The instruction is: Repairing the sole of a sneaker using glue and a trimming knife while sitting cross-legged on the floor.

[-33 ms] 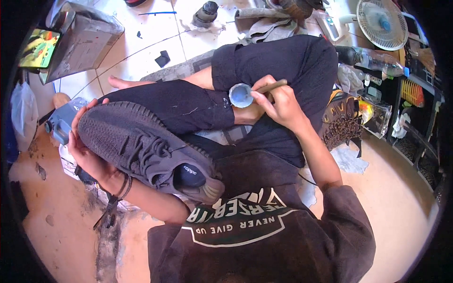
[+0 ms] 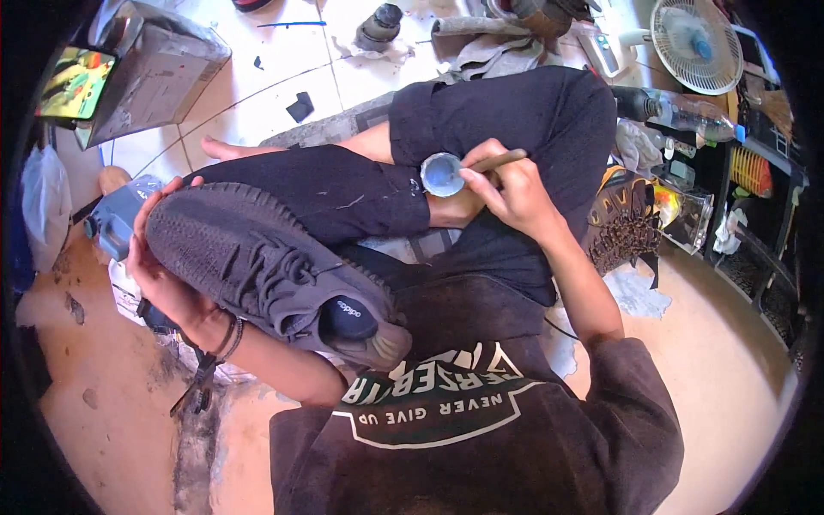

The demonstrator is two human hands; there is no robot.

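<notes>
My left hand (image 2: 163, 279) is wrapped round the toe and outer side of a dark grey knit sneaker (image 2: 257, 257). The shoe lies tilted over my lap, laces up and heel toward my shirt. In my right hand (image 2: 515, 190) is a brush (image 2: 500, 161) with a brown wooden handle, pinched between thumb and fingers. Its lower end is hidden by my fingers at the rim of a small round tub (image 2: 442, 175). The tub has a crusted whitish rim and pale bluish contents, and rests by my crossed ankle.
A blue-grey jerrycan (image 2: 116, 219) stands left of the shoe. Beyond are a worn box (image 2: 163, 77), a lit phone screen (image 2: 75, 84) and a dark bottle (image 2: 378, 27). To the right are a brown laced shoe (image 2: 620, 215), plastic bottles (image 2: 699, 116) and a white fan (image 2: 695, 43).
</notes>
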